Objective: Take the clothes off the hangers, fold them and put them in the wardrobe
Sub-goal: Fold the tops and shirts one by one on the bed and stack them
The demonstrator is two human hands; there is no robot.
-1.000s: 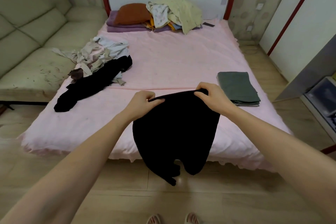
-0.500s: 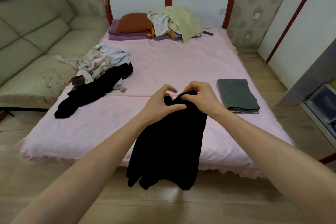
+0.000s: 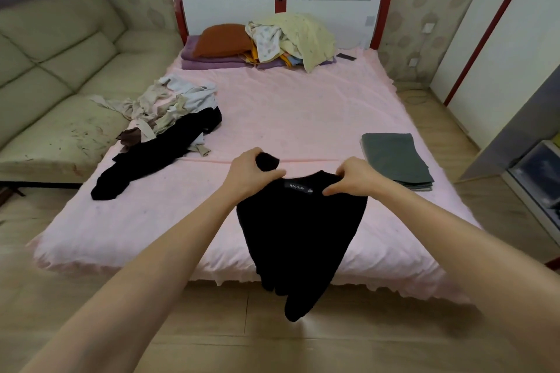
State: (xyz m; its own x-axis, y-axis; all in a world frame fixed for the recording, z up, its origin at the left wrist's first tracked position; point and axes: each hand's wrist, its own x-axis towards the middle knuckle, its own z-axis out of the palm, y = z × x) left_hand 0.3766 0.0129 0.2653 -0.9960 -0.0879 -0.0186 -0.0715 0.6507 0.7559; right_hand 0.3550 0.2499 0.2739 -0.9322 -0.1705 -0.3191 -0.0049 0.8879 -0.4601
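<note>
A black top (image 3: 300, 239) hangs in the air over the near edge of the pink bed (image 3: 297, 118), its neck label facing me. My left hand (image 3: 250, 174) grips one shoulder of it, with a bunch of black cloth sticking out above the fingers. My right hand (image 3: 353, 175) pinches the other side of the neckline. A folded grey-green garment (image 3: 395, 159) lies on the bed's right side. A loose heap of beige and pale clothes (image 3: 169, 103) with a black garment (image 3: 160, 151) across it lies on the left side. No hanger is visible.
Pillows and a pile of yellow and patterned cloth (image 3: 291, 36) sit at the headboard. A pale green sofa (image 3: 51, 76) runs along the left. White wardrobe doors (image 3: 512, 39) stand at the right, with an open section (image 3: 542, 179) nearer me. Wooden floor lies before the bed.
My hands, together at the top of the black top half a second ago, have moved apart along its neckline. The garment now hangs spread out with its label showing.
</note>
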